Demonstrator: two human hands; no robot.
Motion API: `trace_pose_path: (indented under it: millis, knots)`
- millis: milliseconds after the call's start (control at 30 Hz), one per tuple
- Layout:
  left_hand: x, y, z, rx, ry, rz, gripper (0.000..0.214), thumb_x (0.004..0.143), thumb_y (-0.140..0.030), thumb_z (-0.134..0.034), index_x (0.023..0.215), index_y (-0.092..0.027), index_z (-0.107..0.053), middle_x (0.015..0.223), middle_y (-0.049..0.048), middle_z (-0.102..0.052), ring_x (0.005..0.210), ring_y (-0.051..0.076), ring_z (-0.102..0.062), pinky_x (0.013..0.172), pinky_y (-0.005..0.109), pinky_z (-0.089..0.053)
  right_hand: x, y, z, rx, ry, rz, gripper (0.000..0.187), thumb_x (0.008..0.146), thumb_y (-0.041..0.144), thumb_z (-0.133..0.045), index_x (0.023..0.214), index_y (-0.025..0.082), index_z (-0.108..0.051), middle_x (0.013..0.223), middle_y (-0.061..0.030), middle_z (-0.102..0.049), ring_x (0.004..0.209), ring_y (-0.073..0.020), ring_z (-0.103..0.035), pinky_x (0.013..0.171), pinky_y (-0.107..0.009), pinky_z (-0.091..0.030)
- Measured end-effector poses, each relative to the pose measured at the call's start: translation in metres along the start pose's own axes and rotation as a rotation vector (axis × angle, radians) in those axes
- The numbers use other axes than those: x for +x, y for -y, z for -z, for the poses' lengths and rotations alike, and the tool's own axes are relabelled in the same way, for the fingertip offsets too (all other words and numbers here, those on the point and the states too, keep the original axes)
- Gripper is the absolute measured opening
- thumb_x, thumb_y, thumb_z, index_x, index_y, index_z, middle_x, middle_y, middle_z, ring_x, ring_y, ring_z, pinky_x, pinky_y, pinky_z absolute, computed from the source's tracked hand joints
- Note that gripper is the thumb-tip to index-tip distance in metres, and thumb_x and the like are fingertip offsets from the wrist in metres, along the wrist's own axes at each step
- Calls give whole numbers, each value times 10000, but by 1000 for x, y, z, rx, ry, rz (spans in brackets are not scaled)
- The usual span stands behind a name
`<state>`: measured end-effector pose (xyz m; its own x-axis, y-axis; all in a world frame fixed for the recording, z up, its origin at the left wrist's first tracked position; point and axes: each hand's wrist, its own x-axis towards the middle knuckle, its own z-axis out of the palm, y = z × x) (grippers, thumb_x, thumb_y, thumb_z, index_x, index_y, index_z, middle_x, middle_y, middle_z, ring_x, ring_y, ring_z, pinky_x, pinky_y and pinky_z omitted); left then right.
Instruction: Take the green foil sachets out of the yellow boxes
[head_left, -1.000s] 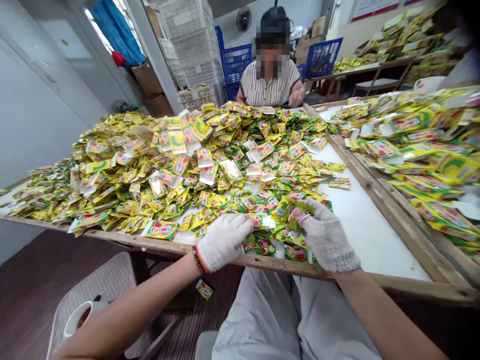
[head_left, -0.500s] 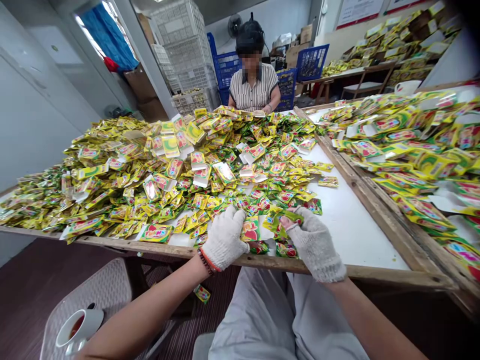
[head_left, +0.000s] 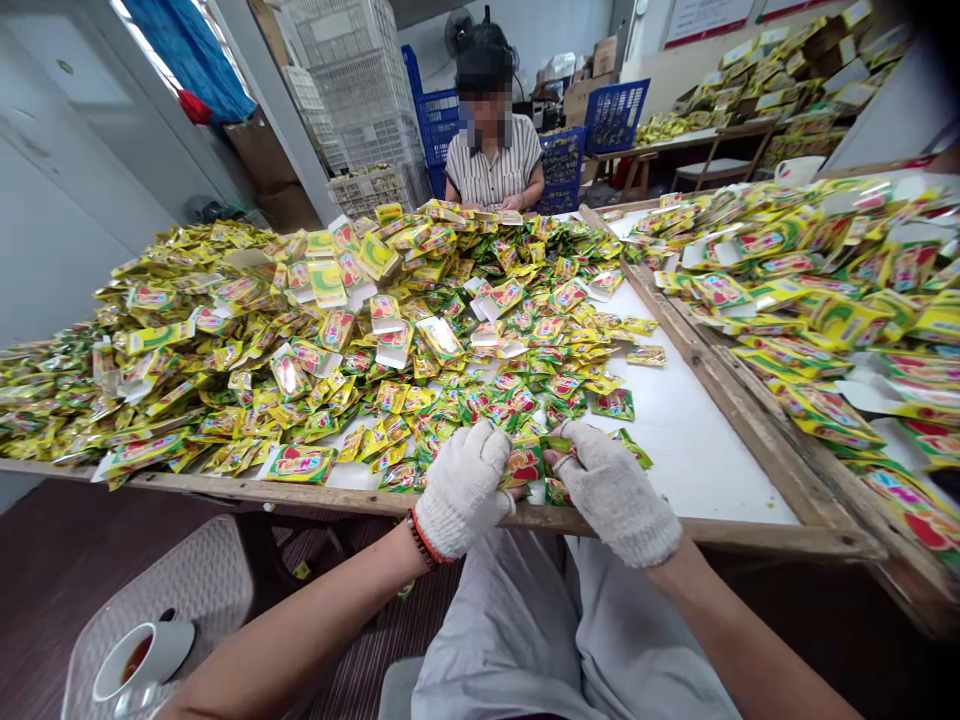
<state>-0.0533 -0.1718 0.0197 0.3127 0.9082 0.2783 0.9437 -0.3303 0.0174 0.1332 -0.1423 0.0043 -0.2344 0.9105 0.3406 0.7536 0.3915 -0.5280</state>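
Note:
Both my hands wear white knit gloves and meet at the near edge of the table [head_left: 720, 455]. My left hand [head_left: 463, 488] is closed around a small stack of yellow-green sachets [head_left: 525, 462]. My right hand [head_left: 613, 492] pinches the other side of the same stack with thumb and fingers. A huge heap of the same sachets [head_left: 315, 320] covers the table beyond my hands. My grey trousers show below the table edge.
A person in a striped shirt [head_left: 493, 170] sits at the far end. A second table on the right holds more sachets [head_left: 825, 290]. A cup of tea [head_left: 142, 655] stands on a plastic stool at lower left. White and blue crates are stacked behind.
My hands have drawn back toward the table's near edge and come closer together, gathering sachets into a stack between them. The view has dropped slightly.

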Motion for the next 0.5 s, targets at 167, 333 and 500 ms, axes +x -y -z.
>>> trace_pose_path:
  millis: [167,333,500]
  knots:
    - [1,6,0,-112,48,-26,452,714,-401,-692,1061,-174,-512,1044,82,-542,946,247,-514,812,368,-464,-8,-10,4,97,87,180,303,868,213,-437,1099,176,-629,1052,-104,-674,981,-210,-614,866,-323,-461]
    - [2,5,-5,-188,53,-94,408,730,-352,-659,1070,-179,-513,1048,90,-548,975,256,-524,834,375,-465,-1,-9,15,-18,106,14,158,825,249,-511,725,199,-623,718,-45,-637,682,-173,-562,649,-281,-421]
    - [2,5,-2,-288,65,-51,463,708,-385,-678,1086,-190,-491,1048,81,-543,968,240,-533,822,359,-466,2,1,18,207,152,-114,174,791,330,-567,670,219,-623,661,-6,-643,612,-149,-541,574,-257,-407]
